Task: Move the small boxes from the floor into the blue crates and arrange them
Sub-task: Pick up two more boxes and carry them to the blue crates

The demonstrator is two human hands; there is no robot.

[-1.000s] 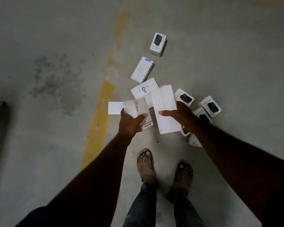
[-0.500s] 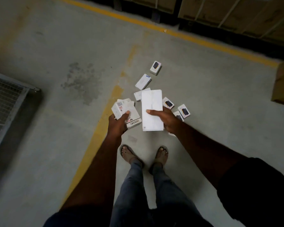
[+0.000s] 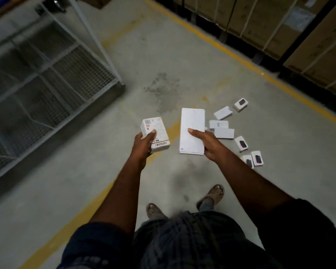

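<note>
We see the left hand (image 3: 144, 142) gripping a small printed box (image 3: 157, 133), thumb laid across its top face and fingers curled beneath it. The box is white, with barcode labels on top and dark lettering along its near end; whether a second box sits under it we cannot tell. The right hand (image 3: 208, 144) grips a plain flat white box (image 3: 191, 131), the thumb pressed on its top face and the fingers wrapped under its right edge. Both boxes are held above the concrete floor (image 3: 163, 55), side by side but apart.

The other small boxes lie on the floor to the right of the right hand. Farthest is one box with a dark picture (image 3: 241, 104), then a plain white one (image 3: 222, 113) near it. Closer in, two white boxes (image 3: 218, 124) (image 3: 224, 133) touch or overlap just beside the held flat box. Three more pictured boxes follow: one alone (image 3: 241, 144), and a pair (image 3: 257, 158) (image 3: 248, 161) side by side against the right forearm's edge.

As for containers, a wire-mesh cage (image 3: 47, 74) stands on the floor at the left, its frame of grey bars; the view is blurred there and we cannot make out any contents. Along the far right, beyond a yellow floor line (image 3: 241, 59), closed brown cartons (image 3: 279, 26) are stacked, bound with pale straps. A second yellow line (image 3: 97, 199) runs under the left forearm. Two sandalled feet (image 3: 154, 210) (image 3: 213, 193) stand below the hands.
</note>
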